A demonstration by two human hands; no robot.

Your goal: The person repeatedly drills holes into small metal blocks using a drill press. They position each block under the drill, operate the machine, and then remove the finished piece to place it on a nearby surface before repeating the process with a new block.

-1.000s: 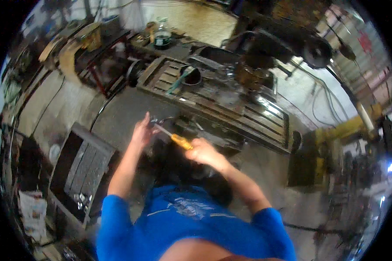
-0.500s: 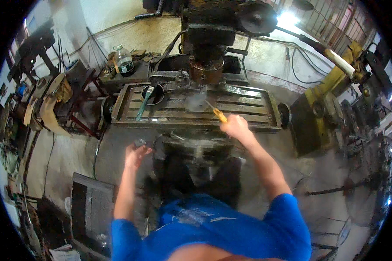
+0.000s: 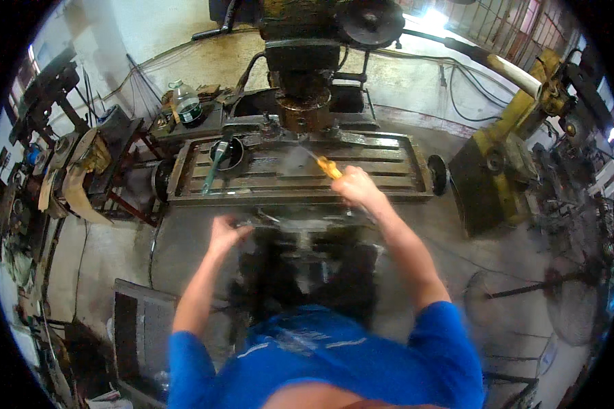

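Observation:
My right hand (image 3: 355,186) is closed round a yellow air blow gun (image 3: 329,168), its thin nozzle pointing up and left over the slotted milling machine table (image 3: 361,183). A pale haze hangs over the table beyond the nozzle. My left hand (image 3: 227,234) is in front of the table's near edge, left of centre, fingers pinched on a small grey piece (image 3: 245,223) that is mostly hidden. On the table's left part stands a round dark bowl (image 3: 235,158), with a green-handled brush (image 3: 215,167) leaning across it.
The milling head (image 3: 304,109) hangs above the table's back middle. Handwheels jut from both table ends. A clear bottle (image 3: 186,103) stands on the back-left bench. At lower left is a dark grey panel (image 3: 143,327); a stand fan (image 3: 573,300) is at right.
My left hand has moved right and slightly up, toward the table's front. My right hand has shifted left and up with the blow gun. The view has tilted a little.

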